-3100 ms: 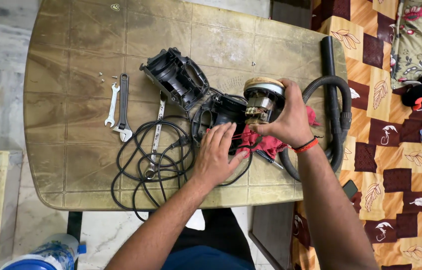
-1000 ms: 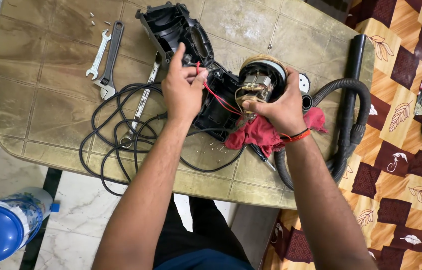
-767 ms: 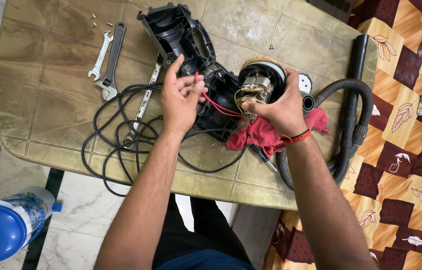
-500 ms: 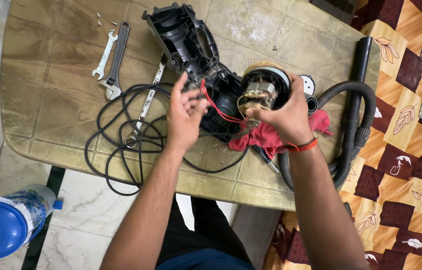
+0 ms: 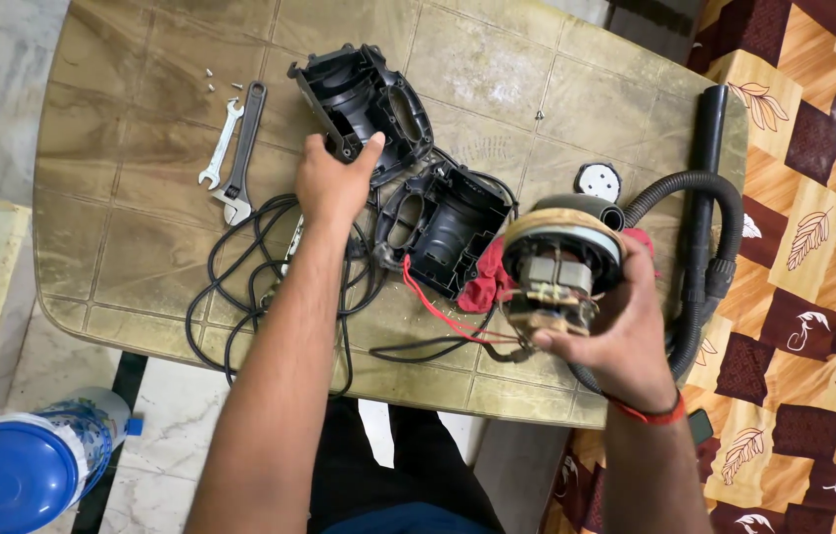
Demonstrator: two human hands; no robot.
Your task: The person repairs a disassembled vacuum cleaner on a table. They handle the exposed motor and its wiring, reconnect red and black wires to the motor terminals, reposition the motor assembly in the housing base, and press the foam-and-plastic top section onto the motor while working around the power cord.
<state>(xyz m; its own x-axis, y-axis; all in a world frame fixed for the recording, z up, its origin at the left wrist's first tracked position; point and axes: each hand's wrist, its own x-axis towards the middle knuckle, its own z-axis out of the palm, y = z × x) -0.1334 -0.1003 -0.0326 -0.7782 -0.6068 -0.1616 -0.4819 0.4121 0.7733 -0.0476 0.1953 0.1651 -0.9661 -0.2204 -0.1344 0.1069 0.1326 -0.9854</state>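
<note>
Head view, looking down: the left hand (image 5: pixel 331 183) reaches forward across the table (image 5: pixel 121 237), arm outstretched, fingers curled onto the edge of a black housing half (image 5: pixel 364 104) (thumb against its near rim). Just right of that grip lies the second housing half (image 5: pixel 448 227). The right hand (image 5: pixel 616 331), palm up, cups a round motor (image 5: pixel 558 272) lifted off the table, red wires (image 5: pixel 443 316) trailing leftward from it. Left of the left hand lie two wrenches (image 5: pixel 235 153).

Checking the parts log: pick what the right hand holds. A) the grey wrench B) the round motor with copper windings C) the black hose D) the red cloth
B: the right hand grips the round motor, lifted off the table, red wires trailing from it.
</note>
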